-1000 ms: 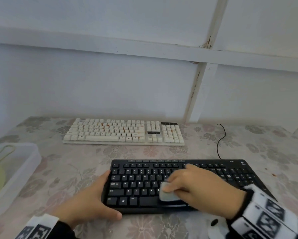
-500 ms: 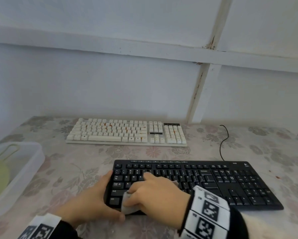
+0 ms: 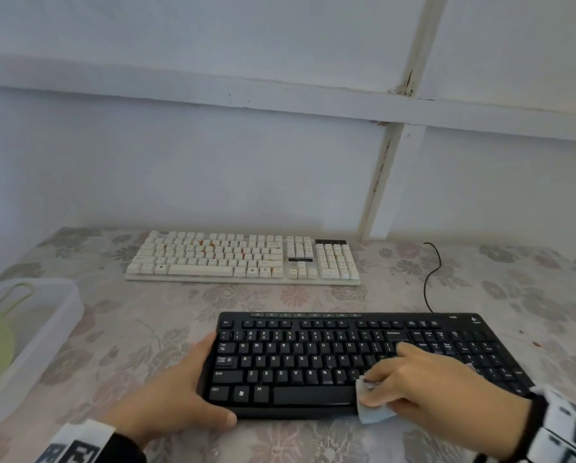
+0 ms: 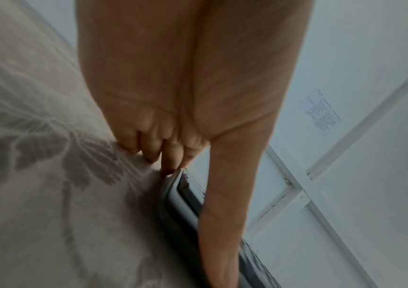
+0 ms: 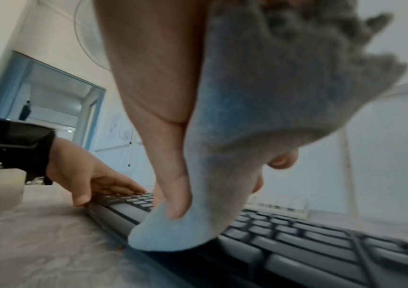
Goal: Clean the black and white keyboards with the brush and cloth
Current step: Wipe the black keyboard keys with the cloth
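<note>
Right hand [image 3: 446,385] grips a light blue cloth [image 3: 375,412], fingers and thumb curled round it, cloth pressed on the near edge of the black keyboard [image 3: 313,359] just right of the space bar; in the right wrist view the thumb pins the cloth [image 5: 173,233] against the front lip of the keys; left hand [image 3: 176,396] clamps the keyboard's near-left corner, thumb along the front edge, fingers against the left side; black keyboard lies flat on the floral table [image 3: 146,322], near the person, its cable [image 3: 430,279] running back toward the wall; white keyboard [image 3: 243,257] sits behind it, well apart, untouched, parallel to the wall; clear plastic tub [image 3: 59,315] at the table's left edge holds something pale green with a loop handle [image 3: 12,295]; can't tell if that's the brush.
</note>
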`<state>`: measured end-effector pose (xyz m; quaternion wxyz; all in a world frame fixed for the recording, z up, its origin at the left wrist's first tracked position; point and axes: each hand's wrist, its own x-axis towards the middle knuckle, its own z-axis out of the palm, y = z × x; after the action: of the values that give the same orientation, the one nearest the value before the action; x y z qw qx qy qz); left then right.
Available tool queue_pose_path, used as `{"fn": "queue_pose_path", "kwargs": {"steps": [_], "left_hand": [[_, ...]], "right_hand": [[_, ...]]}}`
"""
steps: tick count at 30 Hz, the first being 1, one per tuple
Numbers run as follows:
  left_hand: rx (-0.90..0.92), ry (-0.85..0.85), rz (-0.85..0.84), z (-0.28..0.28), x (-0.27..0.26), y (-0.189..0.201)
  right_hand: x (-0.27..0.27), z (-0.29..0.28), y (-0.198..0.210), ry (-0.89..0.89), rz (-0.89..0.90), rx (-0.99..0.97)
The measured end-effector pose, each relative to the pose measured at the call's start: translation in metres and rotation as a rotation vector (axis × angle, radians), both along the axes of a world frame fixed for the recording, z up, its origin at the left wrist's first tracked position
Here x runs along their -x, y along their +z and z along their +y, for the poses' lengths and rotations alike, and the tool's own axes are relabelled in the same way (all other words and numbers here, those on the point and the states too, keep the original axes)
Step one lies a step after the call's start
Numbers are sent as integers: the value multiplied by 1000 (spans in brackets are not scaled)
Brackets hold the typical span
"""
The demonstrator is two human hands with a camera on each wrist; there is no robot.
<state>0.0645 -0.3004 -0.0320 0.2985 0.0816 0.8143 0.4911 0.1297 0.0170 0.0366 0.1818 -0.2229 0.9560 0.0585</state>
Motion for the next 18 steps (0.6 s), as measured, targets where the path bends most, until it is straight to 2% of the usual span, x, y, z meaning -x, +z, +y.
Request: {"fn": "queue_pose_path", "kwargs": {"steps": [6,10,13,15,18], "left_hand": [[1,-1,-1,0,0,-1],[5,-4,1,-1,0,-2],[0,-8,-2,1,-1,0],[9,-7,-1,1,-1,0],[43,-1,13,1,-1,-1]], "right_hand": [[-12,28,6,-137,-20,14],[-19,52,6,-150,-5,-15],[-23,67,8,-215,80,-83],[-22,67,13,-251,104,9],[-20,48,17,-214,22,141]]}}
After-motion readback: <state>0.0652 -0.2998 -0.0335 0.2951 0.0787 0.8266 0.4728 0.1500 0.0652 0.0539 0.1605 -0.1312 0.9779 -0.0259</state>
